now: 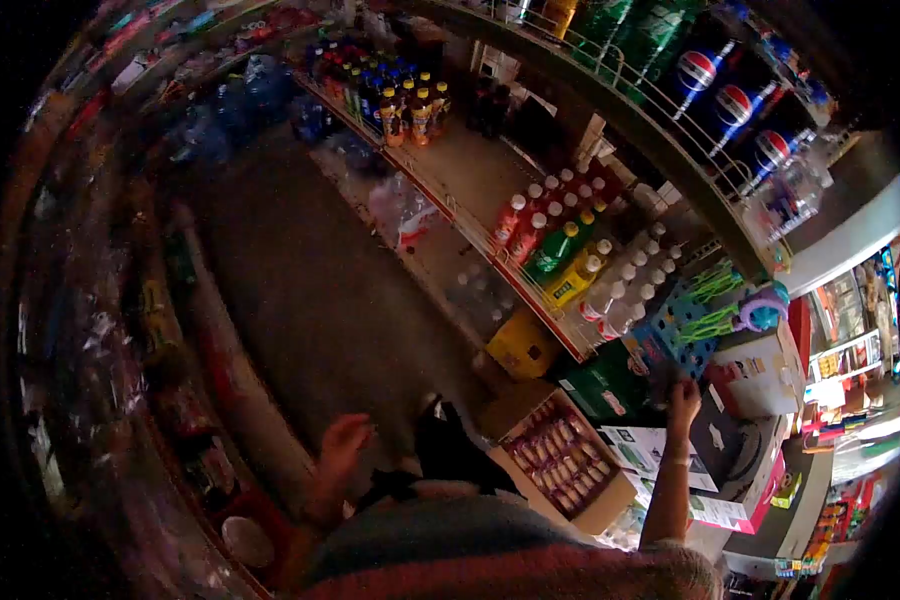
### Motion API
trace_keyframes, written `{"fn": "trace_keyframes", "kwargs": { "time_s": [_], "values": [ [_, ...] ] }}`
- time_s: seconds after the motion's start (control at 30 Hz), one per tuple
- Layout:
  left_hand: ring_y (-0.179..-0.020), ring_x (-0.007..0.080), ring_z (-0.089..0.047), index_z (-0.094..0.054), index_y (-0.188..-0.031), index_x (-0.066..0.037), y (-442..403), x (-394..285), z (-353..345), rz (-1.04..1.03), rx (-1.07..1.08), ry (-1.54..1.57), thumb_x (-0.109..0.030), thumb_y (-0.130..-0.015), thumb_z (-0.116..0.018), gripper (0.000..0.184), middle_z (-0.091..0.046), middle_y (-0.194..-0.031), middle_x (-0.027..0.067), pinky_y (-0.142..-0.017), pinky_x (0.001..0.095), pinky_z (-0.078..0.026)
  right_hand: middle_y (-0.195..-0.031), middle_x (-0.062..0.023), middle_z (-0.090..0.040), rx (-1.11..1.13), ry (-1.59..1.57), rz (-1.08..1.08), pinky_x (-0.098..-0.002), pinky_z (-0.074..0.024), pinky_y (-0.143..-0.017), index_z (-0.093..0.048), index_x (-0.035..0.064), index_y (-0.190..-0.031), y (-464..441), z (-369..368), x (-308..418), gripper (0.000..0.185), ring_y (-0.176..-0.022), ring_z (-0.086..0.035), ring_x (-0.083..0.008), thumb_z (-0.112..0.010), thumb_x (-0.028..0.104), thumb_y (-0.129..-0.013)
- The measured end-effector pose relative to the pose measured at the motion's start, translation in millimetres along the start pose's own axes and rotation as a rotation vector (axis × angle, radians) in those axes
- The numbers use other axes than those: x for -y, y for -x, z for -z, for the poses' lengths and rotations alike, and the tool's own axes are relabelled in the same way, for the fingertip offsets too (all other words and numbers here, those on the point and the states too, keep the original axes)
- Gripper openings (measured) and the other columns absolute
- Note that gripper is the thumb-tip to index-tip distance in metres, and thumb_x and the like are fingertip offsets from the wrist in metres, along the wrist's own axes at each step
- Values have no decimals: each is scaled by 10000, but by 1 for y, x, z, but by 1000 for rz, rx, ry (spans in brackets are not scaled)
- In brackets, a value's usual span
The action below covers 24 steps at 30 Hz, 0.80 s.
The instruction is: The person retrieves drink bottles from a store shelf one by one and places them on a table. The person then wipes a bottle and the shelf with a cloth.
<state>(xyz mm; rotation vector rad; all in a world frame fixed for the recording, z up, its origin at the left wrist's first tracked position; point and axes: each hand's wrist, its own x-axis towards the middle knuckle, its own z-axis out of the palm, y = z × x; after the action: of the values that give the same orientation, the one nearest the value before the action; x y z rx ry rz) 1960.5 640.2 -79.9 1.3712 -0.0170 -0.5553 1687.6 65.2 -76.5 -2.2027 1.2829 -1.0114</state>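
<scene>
My right hand (684,400) reaches out to the right, its fingers closed beside a blue patterned packet (685,318) and a dark patch. What it grips, if anything, is too dark to make out. Below it lie a green carton (608,382) and white printed boxes (638,450). My left hand (345,440) hangs over the dark floor on the left, slightly blurred. Its fingers look loosely apart, with nothing visible in them. Between my arms, near my body, stands an open cardboard box (560,455) filled with rows of small wrapped items.
Soft drink bottles (560,245) stand on a low shelf ahead, with more bottles (410,110) further along it. Large cola bottles (735,105) line an upper shelf at right. A yellow crate (523,343) sits beneath. Goods crowd the left side of the aisle floor (300,270).
</scene>
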Motion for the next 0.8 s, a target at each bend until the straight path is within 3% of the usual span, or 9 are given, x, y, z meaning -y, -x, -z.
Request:
{"fn": "trace_keyframes", "kwargs": {
  "time_s": [0.07,0.13,0.17,0.27,0.37,0.47,0.57,0.67,0.8],
  "values": [
    [-925,162,-594,-591,-1089,-33,-38,-11,-1,114,38,-88,-109,-909,-550,199,-627,-986,68,-799,287,-480,-842,-64,-618,304,-90,16,-308,-457,-678,-633,14,-918,45,-31,-24,210,-753,-550,-149,-552,174,-809],
    [-952,163,-592,-586,-1106,-31,-74,-11,0,165,66,-106,-118,-909,-555,217,-625,-1011,73,-817,287,-477,-942,-54,-613,486,-520,-437,-296,-464,-755,-616,19,-1014,104,-74,43,252,-825,-570,-164,-586,185,-826],
    [-963,164,-588,-579,-1121,-30,-96,-6,-2,160,67,-75,-124,-910,-558,233,-622,-1029,76,-828,287,-472,-977,-63,-610,608,-597,-472,-301,-465,-775,-599,14,-1049,119,-103,51,273,-856,-573,-172,-580,178,-831],
    [-1006,168,-571,-556,-1164,-32,-145,-19,-7,109,120,0,-152,-912,-562,279,-604,-1093,82,-877,293,-447,-1084,-88,-601,961,-678,-208,-319,-466,-836,-547,1,-1155,144,-216,65,347,-952,-580,-196,-562,159,-846],
    [-1068,186,-539,-526,-1205,-36,-199,-83,-23,238,135,-156,-170,-917,-557,320,-561,-1182,93,-923,311,-419,-1101,-86,-596,1076,-926,-615,-305,-447,-867,-537,-8,-1169,122,-289,191,343,-967,-571,-196,-530,114,-848],
    [-1121,222,-506,-503,-1225,-29,-247,-91,-38,186,142,-251,-157,-910,-558,345,-505,-1259,116,-941,335,-410,-1196,-113,-548,1240,-839,-488,-349,-410,-961,-450,14,-1272,76,-306,329,464,-1134,-500,-251,-607,180,-868],
    [-1155,257,-478,-484,-1234,-16,-295,-131,-42,-128,432,-755,-135,-902,-552,359,-454,-1308,135,-963,351,-398,-1189,-107,-556,1269,-756,-242,-348,-420,-940,-466,13,-1253,60,-360,364,456,-1084,-529,-252,-613,200,-864],
    [-1158,272,-474,-463,-1254,-13,-372,-90,-21,-128,618,-420,-127,-899,-537,381,-436,-1316,140,-994,356,-377,-1023,-55,-613,1202,-794,-343,-280,-431,-859,-566,7,-1117,27,-385,429,305,-948,-553,-153,-546,105,-828],
    [-1209,293,-441,-371,-1346,-58,-474,-76,-17,-111,855,-295,-227,-919,-535,488,-426,-1339,107,-1017,402,-370,-1146,-142,-566,870,-376,-2,-377,-442,-861,-501,4,-1202,-35,-464,395,410,-1017,-548,-246,-609,165,-841]
  ]
}}
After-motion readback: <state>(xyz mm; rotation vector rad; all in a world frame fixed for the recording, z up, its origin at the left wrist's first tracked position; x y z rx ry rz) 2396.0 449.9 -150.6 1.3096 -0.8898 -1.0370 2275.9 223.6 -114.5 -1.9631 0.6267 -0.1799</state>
